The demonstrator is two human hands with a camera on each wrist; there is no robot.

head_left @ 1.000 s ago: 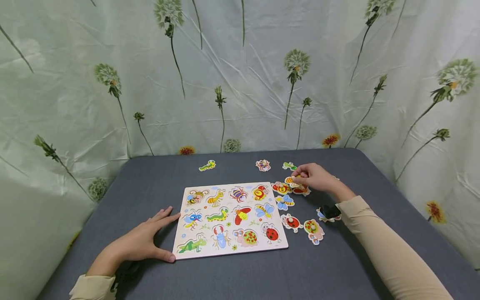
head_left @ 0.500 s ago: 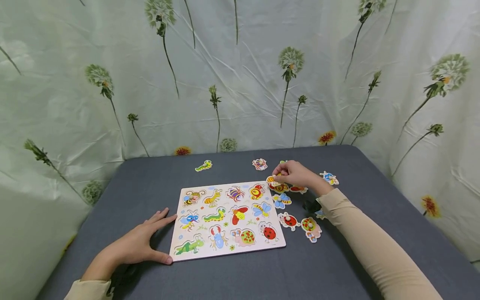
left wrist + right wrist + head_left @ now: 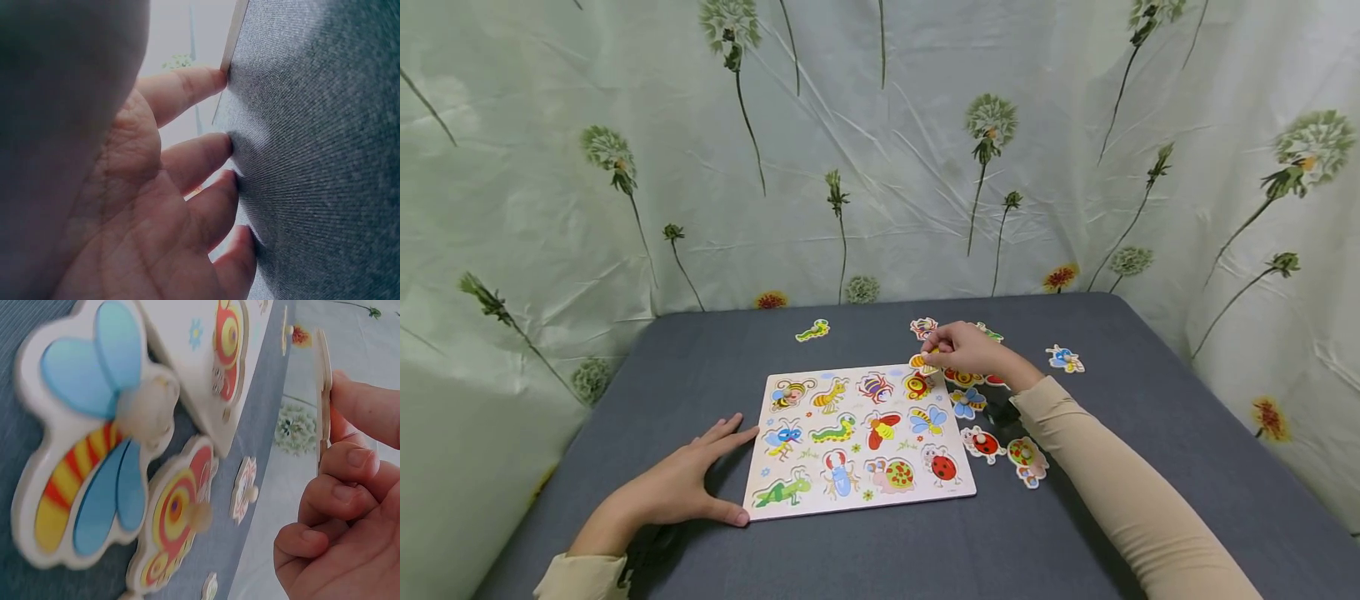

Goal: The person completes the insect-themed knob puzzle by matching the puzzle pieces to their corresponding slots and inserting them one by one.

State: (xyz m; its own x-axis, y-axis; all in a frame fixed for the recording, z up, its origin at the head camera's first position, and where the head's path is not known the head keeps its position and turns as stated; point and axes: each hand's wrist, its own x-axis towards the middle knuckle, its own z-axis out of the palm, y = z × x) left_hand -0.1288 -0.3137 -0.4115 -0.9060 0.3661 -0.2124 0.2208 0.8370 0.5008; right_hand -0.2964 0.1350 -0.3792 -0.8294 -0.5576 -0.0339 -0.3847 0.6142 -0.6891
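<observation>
The peg puzzle board (image 3: 805, 500) lies on the table, printed with colourful insects. A bee piece (image 3: 787, 394) sits in its top left recess. My left hand (image 3: 681, 479) rests spread at the board's left edge, thumb at the near corner; in the left wrist view the fingertips (image 3: 219, 78) touch the board's side and the cloth. My right hand (image 3: 970, 348) pinches a yellow-orange striped insect puzzle piece (image 3: 919, 364), raised over the board's far right corner. The right wrist view shows that piece (image 3: 324, 394) edge-on, between thumb and fingers.
Right of the board lie a blue-winged piece (image 3: 967, 403), a ladybird (image 3: 982, 445), a snail (image 3: 1027, 461) and a red-yellow butterfly (image 3: 175, 519). Farther back are a caterpillar (image 3: 813, 331), a spider (image 3: 923, 327) and a blue insect (image 3: 1065, 359). A flowered curtain (image 3: 880, 208) hangs behind.
My right hand has moved left with the striped insect piece, from above the loose pieces to the board's far right corner. My left hand stays at the board's edge.
</observation>
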